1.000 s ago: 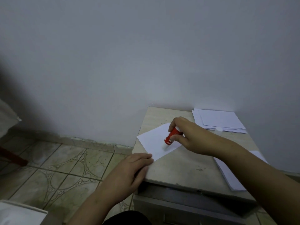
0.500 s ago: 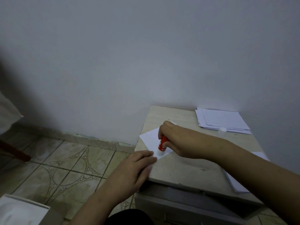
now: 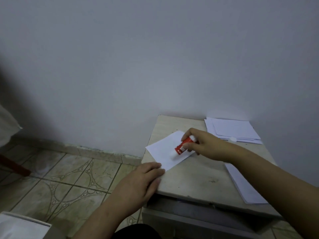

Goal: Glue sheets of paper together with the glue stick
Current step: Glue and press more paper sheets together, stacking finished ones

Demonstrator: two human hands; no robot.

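Currently right hand (image 3: 205,145) pinches the red glue stick (image 3: 183,146) between thumb and fingers. Stick is tilted, lower end down on the white sheet (image 3: 162,150), upper white end up by the knuckles. Whether the tip actually touches the paper: likely, but the contact point is blurred.

Sheet lies skewed on the left part of the small table (image 3: 198,176), one corner pointing toward the near-left edge. Left hand (image 3: 138,183) lies flat, fingers straight and together, fingertips pressing that near corner of the sheet at the table edge; the rest of the hand hangs off the table's left side.

Other paper on the table:
- loose paper stack (image 3: 233,130) at the far right corner, against the wall
- second paper pile (image 3: 245,187) along the right edge, partly under the right forearm
- small whitish cap-like object (image 3: 232,139) at the near edge of the far stack; too small to identify for certain

Table top is pale and scuffed, with a drawer front (image 3: 198,223) below. Tiled floor (image 3: 69,178) with a patterned design is to the left, plain wall (image 3: 155,57) behind. White box-like thing (image 3: 20,228) sits in the bottom-left corner, cropped.
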